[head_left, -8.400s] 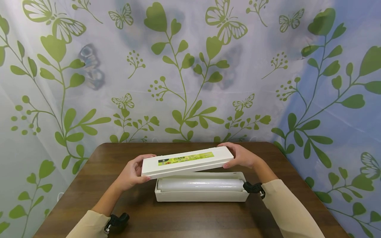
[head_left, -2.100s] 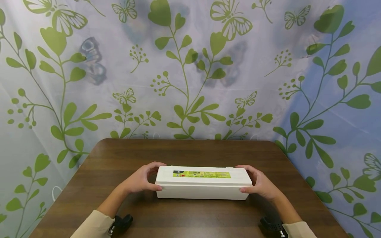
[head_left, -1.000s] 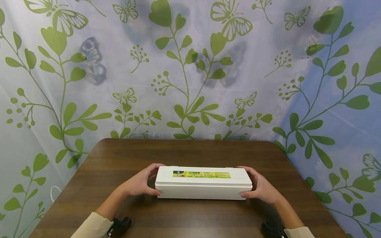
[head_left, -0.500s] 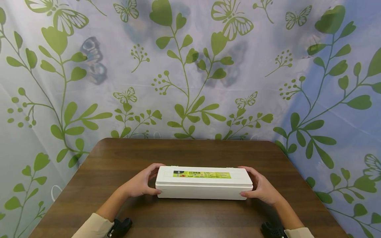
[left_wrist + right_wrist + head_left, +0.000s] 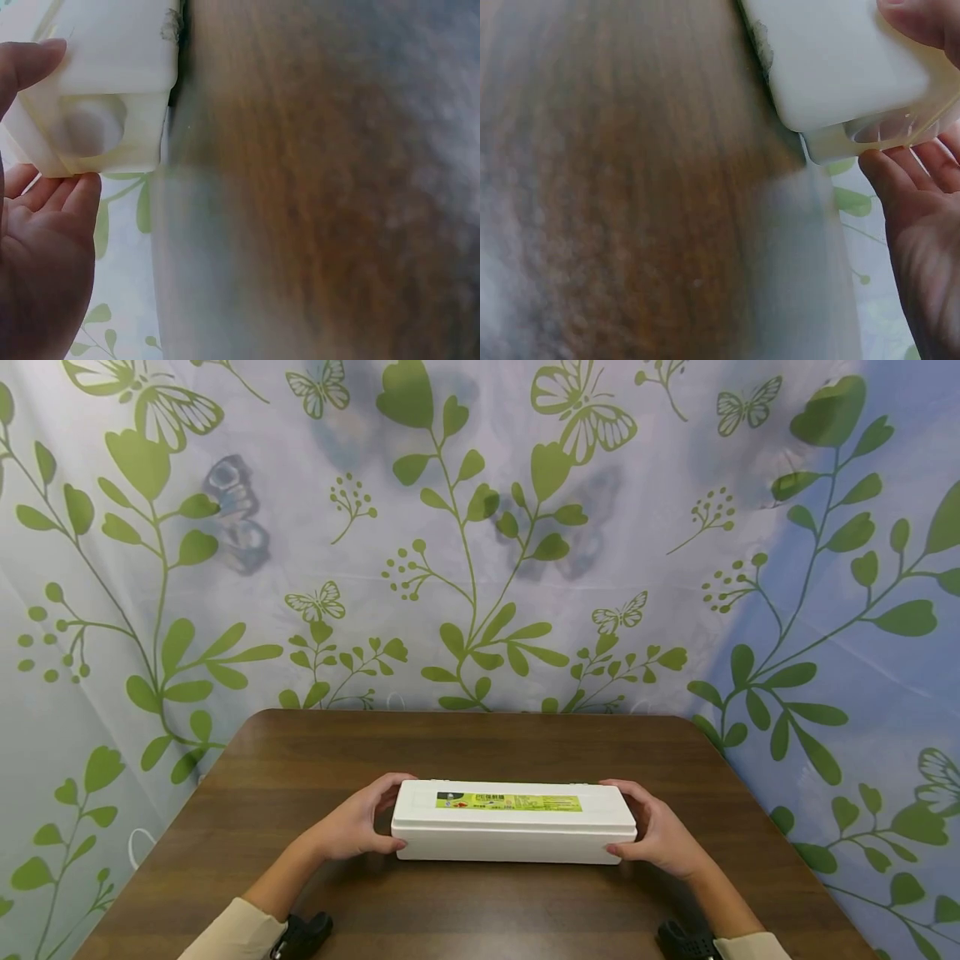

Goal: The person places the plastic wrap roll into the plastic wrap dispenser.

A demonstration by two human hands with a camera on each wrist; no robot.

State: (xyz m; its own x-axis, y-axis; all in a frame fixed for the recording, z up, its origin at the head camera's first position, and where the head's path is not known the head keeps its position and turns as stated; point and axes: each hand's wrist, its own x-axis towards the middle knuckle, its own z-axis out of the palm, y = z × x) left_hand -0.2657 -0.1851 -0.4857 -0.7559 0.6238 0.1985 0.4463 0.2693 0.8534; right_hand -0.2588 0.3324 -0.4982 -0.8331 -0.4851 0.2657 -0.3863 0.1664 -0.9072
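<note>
A long white cling film box (image 5: 510, 846) sits on the brown table, its lid (image 5: 600, 810) on top with a green and yellow label (image 5: 510, 802). My left hand (image 5: 356, 822) holds the box's left end, thumb on the front face and fingers round the back. At the opposite end my right hand (image 5: 663, 831) grips it the same way. In the left wrist view, a round opening (image 5: 94, 127) shows in the end wall between thumb and fingers. The right wrist view shows a similar opening (image 5: 877, 129). The film roll is hidden inside.
The wooden table (image 5: 480, 914) has rounded far corners. A white curtain (image 5: 480, 527) with green leaves and butterflies hangs behind it and along both sides. Black wrist straps (image 5: 303, 935) sit at both cuffs. A white cord loop (image 5: 138, 847) hangs beyond the left edge.
Earliest, both hands held the lid tilted above the open box with the film roll showing; then the lid came down onto it. Since then both thumbs have shifted slightly lower; the box stays put.
</note>
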